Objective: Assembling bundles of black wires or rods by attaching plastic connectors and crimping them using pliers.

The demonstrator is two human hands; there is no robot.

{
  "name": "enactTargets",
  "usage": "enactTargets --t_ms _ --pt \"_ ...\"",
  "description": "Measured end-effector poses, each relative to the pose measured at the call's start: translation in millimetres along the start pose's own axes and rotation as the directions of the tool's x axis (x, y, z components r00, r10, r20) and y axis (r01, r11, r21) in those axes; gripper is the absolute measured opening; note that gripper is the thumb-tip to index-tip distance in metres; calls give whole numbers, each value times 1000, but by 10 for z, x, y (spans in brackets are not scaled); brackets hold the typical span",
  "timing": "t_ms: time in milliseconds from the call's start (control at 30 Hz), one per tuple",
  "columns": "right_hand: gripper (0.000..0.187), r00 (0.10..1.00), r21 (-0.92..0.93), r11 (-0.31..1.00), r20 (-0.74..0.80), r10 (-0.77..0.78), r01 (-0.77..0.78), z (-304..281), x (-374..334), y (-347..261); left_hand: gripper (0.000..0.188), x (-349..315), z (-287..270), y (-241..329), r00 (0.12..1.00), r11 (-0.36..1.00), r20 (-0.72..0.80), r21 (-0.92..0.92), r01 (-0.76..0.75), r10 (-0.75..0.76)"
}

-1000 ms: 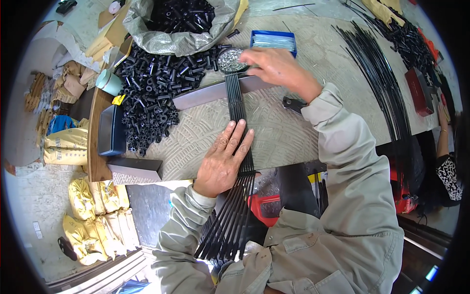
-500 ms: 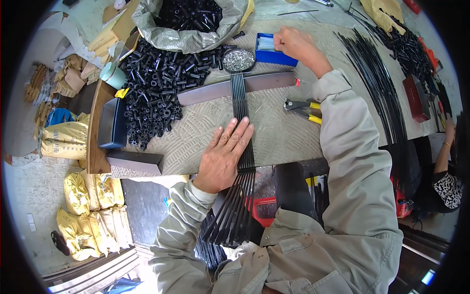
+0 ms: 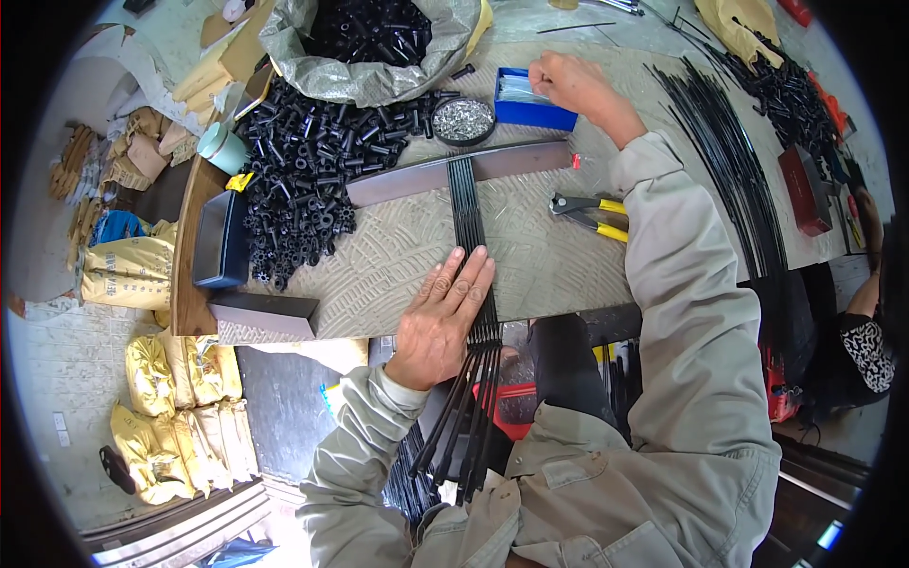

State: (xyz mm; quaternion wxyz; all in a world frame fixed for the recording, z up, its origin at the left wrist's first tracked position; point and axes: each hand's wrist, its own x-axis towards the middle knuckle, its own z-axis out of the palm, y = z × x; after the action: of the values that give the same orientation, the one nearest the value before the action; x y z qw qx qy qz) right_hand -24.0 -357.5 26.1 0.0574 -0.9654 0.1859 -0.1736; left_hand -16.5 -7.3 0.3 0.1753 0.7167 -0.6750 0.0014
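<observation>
right hand (image 3: 571, 83) has moved from the round dish (image 3: 462, 143) to the blue box (image 3: 536, 115).
its fingers are at the pale strips (image 3: 516, 87); whether they grip any, i cannot tell. left hand (image 3: 441, 322) lies flat, unclenched, upon the black rods (image 3: 464, 197), which overhang the edge of the worktop (image 3: 559, 270).

Black rods (image 3: 465, 204) glossy; metal bar (image 3: 402, 181) smooth; tabletop (image 3: 554, 275) matt, rough-textured; sleeves (image 3: 686, 275) matt cloth.
</observation>
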Motion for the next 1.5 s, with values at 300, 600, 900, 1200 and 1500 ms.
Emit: enactTargets --t_ms 300,600,900,1200,1500 --pt "6 999 32 999 31 -21 20 -31 21 -16 84 -11 18 -2 1000 1000 -18 -25 -2 1" --pt "9 973 319 924 -157 -168 211 103 -189 -337 83 -15 -4 7 1000 1000 -17 -6 17 -17" --pt "9 990 68 997 -136 41 -32 28 -38 -172 83 6 -8 28 1000 1000 -17 -6 14 -14" --pt "10 959 260 924 -115 -258 280 135 -428 -666 83 -8 30 -7 999 1000 -35 -19 14 -15" --pt "13 951 174 938 -131 -279 299 195 -517 -603 82 24 -4 23 1000 999 -7 -14 30 -30"
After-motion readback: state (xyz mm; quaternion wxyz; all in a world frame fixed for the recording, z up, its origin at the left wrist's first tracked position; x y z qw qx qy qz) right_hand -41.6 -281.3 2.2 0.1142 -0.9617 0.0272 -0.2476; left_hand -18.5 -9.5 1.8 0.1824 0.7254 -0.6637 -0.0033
